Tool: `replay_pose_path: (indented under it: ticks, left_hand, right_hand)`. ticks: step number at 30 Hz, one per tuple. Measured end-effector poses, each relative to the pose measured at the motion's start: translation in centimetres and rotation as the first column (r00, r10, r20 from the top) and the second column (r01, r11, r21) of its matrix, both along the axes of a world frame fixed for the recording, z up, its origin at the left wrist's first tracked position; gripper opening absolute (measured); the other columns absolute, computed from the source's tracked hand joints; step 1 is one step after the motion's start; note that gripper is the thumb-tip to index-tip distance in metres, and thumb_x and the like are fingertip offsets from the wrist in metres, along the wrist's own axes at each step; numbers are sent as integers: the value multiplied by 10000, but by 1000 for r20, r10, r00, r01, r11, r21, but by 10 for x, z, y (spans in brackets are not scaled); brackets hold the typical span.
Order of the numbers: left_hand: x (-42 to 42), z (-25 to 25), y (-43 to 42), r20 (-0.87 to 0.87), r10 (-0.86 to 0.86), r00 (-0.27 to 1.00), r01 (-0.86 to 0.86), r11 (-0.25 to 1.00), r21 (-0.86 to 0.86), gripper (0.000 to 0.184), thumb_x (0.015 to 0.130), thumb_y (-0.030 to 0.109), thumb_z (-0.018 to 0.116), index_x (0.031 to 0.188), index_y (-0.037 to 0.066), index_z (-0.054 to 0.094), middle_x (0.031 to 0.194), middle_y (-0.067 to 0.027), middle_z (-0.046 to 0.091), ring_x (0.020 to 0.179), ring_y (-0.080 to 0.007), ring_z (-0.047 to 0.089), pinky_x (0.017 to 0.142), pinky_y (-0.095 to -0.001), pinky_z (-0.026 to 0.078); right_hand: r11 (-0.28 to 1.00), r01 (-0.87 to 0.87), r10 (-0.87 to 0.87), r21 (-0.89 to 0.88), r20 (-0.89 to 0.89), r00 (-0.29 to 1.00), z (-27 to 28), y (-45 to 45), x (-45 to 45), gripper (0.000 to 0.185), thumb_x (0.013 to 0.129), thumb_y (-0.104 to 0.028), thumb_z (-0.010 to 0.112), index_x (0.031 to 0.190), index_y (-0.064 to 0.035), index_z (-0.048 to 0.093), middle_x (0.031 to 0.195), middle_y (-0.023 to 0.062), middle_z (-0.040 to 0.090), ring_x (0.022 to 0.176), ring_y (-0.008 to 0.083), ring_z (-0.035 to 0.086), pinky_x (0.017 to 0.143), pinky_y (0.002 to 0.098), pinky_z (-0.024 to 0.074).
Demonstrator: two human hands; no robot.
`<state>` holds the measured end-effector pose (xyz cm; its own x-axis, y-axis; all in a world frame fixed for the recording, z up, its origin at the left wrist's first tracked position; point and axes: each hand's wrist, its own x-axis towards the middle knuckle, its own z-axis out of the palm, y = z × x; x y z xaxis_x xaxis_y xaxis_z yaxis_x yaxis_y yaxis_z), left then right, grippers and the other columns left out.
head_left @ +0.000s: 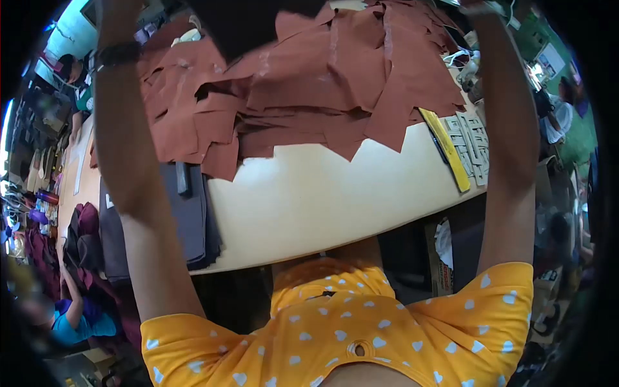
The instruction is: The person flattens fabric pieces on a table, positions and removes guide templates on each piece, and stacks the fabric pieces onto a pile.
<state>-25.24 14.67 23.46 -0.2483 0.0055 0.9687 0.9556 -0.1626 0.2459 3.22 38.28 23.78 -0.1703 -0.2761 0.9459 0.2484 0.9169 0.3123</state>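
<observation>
Our yellow shirt (pixel 322 322) is nearest, and from it our arms (pixel 138 168) reach over the table (pixel 309 200) to the view's top edge, where a dark sheet (pixel 251 26) hangs between them above layered brown pieces (pixel 303 84). We judge the step to be handling that sheet, but cannot tell whether our left hand (pixel 119 19), cut off, is open or gripping; our right hand is out of view. Next calls, we think, for care not to drag the brown pieces.

2 arms (pixel 510 129) reach up the frame's sides. The left hand (pixel 120 18), upper left, and right hand (pixel 480 7), upper right, are cropped.
</observation>
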Motion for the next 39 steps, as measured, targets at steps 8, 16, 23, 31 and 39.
replay_pose_path:
  ticks: [8,16,23,31,39]
  left_hand:
    - [121,-136,-117,-53,-85,995,34,786,-618,258,740,0,611,995,38,630,988,-116,663,908,-215,637,780,-293,485]
    - [167,-270,-169,-2,-76,997,32,443,-896,236,664,14,657,896,36,613,1078,-97,628,1069,-281,566,870,-388,464]
    - [189,-281,-195,-52,-77,996,-23,338,-941,223,668,23,645,888,20,609,1074,-95,626,1059,-276,566,869,-384,458]
    - [207,-272,-203,-93,2,996,-92,144,-985,243,739,48,581,980,18,580,1148,-105,590,1159,-293,494,997,-482,341]
    - [303,-289,-120,78,-20,997,79,406,-910,544,780,181,559,1285,16,440,1382,-170,380,1314,-335,315,1070,-507,206]
  right_hand:
    - [999,-33,32,-6,454,891,-154,-84,107,172,760,-39,623,929,-74,621,947,72,639,876,225,626,903,434,434]
    - [898,136,192,-418,651,735,-299,-159,137,149,722,-55,635,867,-78,611,908,35,637,952,197,599,985,451,354]
    - [859,186,230,-477,684,693,-311,-183,154,154,713,-57,644,862,-81,616,916,28,640,950,199,595,981,448,355]
    - [729,295,316,-618,685,656,-312,-202,173,346,763,-6,566,1105,-59,578,1044,38,642,1049,251,558,1001,488,322]
    - [661,303,354,-686,642,681,-319,-206,180,394,822,-21,480,1215,-45,508,1171,29,606,1153,254,497,1033,508,258]
